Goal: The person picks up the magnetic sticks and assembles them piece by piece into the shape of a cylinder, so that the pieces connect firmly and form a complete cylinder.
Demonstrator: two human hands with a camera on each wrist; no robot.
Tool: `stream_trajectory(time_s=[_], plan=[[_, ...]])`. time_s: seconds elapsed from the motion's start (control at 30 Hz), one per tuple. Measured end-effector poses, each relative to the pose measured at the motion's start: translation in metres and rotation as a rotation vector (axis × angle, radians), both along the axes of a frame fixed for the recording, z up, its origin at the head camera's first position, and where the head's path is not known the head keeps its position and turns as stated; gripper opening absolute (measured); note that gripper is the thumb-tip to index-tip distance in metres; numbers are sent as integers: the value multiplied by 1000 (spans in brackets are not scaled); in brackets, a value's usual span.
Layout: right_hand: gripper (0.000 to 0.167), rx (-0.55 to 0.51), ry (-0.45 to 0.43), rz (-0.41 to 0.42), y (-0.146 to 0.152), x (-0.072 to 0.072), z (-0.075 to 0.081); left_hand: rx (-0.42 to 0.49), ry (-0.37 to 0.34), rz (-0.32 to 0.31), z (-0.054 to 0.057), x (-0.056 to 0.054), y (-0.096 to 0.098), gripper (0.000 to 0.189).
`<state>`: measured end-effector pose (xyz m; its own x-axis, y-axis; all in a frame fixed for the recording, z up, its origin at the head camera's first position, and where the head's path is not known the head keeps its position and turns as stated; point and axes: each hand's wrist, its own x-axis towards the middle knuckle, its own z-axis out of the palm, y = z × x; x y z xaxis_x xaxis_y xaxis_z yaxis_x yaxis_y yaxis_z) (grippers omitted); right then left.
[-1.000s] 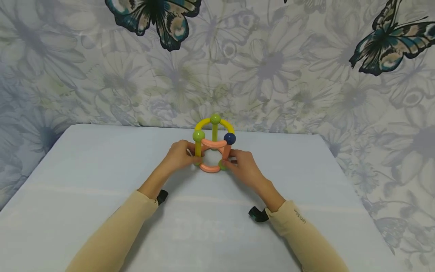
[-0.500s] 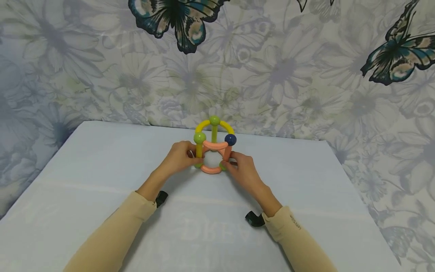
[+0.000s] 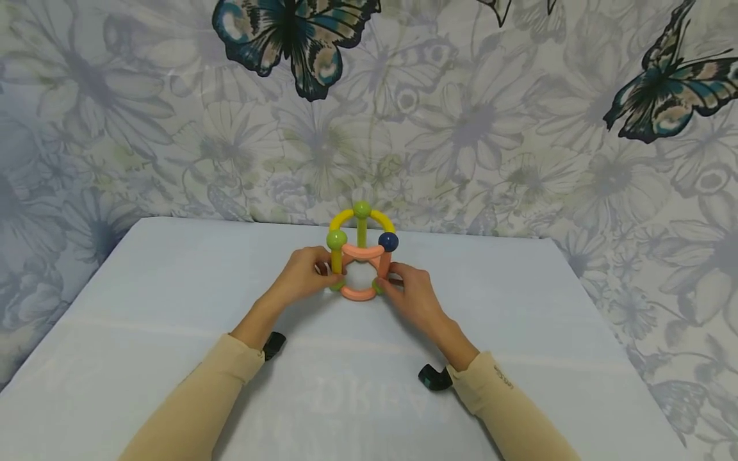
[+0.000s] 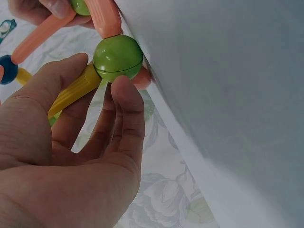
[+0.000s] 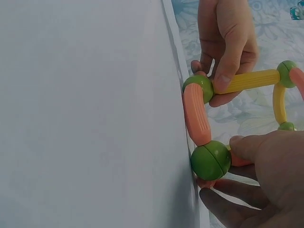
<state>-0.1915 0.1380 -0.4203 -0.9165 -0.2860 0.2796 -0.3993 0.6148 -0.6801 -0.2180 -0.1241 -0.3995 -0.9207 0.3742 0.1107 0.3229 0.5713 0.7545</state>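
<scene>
A frame of magnetic rods and balls stands on the white table (image 3: 173, 282), with curved salmon rods (image 3: 359, 294) at its front and yellow arches (image 3: 383, 220) behind. My left hand (image 3: 300, 272) pinches an upright yellow rod (image 4: 78, 90) just above the lower left green ball (image 4: 118, 57); one fingertip touches that ball. On the other side, my right hand (image 3: 418, 294) grips the upright salmon rod (image 3: 384, 264) beneath a dark blue ball (image 3: 388, 241), beside the lower right green ball (image 5: 211, 160). Fingers partly hide both lower balls.
Behind the table's far edge rises a wall covering (image 3: 369, 141) printed with flowers and butterflies. Dark wrist cameras (image 3: 435, 378) stick out by the cuffs of both beige sleeves (image 3: 196, 397).
The head view has shifted a little, so the whole scene sits slightly lower. Both hands keep the same hold, and the frame has not visibly changed.
</scene>
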Motion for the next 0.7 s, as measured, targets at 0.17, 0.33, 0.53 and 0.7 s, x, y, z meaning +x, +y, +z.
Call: stream_trajectory(time_s=[0.17, 0.33, 0.53, 0.7], plan=[[22, -6, 9, 16, -1, 0, -3, 26, -11, 15, -4, 2, -1, 7], [25, 15, 28, -6, 0, -1, -3, 31, -17, 17, -4, 0, 0, 8], [25, 24, 38, -13, 1, -1, -5, 13, -25, 15, -3, 0, 1, 11], [19, 4, 58, -6, 0, -2, -7, 14, -24, 19, -3, 0, 1, 12]])
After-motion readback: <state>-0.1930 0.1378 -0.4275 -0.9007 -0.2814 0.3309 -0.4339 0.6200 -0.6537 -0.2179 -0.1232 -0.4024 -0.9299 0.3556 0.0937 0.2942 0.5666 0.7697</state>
